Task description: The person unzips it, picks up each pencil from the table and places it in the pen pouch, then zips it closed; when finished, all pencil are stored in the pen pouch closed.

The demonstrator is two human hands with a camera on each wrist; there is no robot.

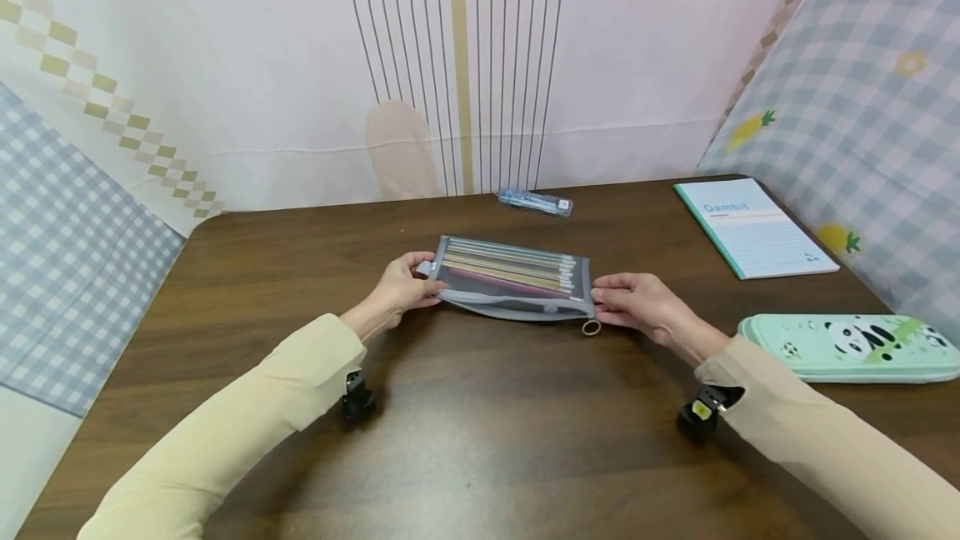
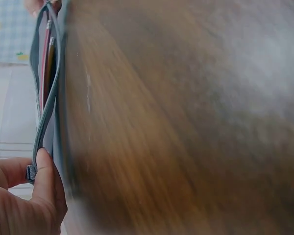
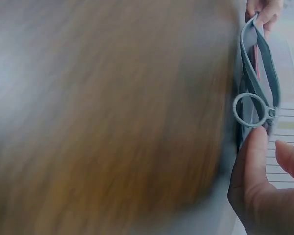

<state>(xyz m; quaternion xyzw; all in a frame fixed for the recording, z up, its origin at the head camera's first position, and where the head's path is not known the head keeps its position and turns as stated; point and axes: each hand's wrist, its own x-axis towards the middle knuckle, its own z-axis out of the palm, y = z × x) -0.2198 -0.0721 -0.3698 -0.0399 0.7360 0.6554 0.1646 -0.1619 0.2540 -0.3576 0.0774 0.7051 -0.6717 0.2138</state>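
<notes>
A grey see-through zip pencil pouch (image 1: 517, 277) is held out over the table, a row of pencils (image 1: 510, 263) lying inside it. Its zipped edge gapes toward me, and pencil ends show through the opening in the left wrist view. My left hand (image 1: 402, 286) pinches the pouch's left end by the small fabric tab (image 2: 31, 172), thumb on the near side. At the other end, my right hand (image 1: 636, 304) grips the right edge, fingertips close to the zipper's ring pull (image 3: 250, 110). The ring hangs from the right corner.
A clear-blue slim packet (image 1: 535, 202) lies at the table's back edge. On the right are a Gambit notebook (image 1: 757, 227) and a mint panda pencil case (image 1: 847, 348), the case close beside my right forearm. Patterned cloth (image 1: 300, 65) hangs behind the brown table (image 1: 465, 440).
</notes>
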